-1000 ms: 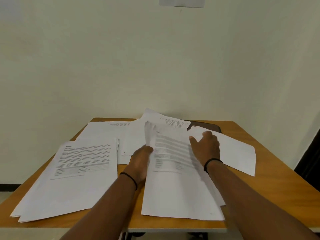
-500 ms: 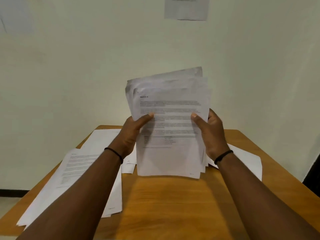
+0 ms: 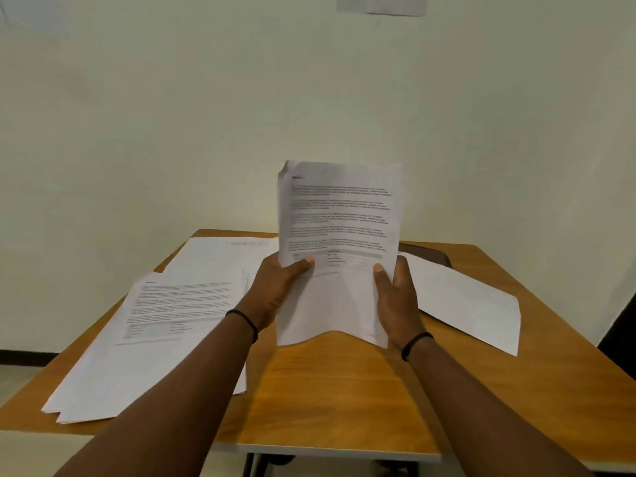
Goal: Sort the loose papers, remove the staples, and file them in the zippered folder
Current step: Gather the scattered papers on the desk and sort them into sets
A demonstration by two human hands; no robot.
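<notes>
Holding the sheaf of papers point(image 3: 339, 235) upright between them, the left hand point(image 3: 275, 287) and right hand point(image 3: 395, 297) pinch its lower side edges, thumbs in front; its long axis stands vertical, bottom edge sagging just above the surface point(image 3: 344, 390). Bare room lies directly beneath the hands; a printed stack point(image 3: 155, 332) lies left of the left hand, a blank sheet point(image 3: 471, 304) right of the right.

Wooden table point(image 3: 344, 390), orange-brown top, pale edge band along near side, dark legs below. Cream wall point(image 3: 172, 132) behind. Pale sheet point(image 3: 382, 3) stuck on wall at top edge, cut off by frame. Dark skirting strip point(image 3: 24, 358) low left.
</notes>
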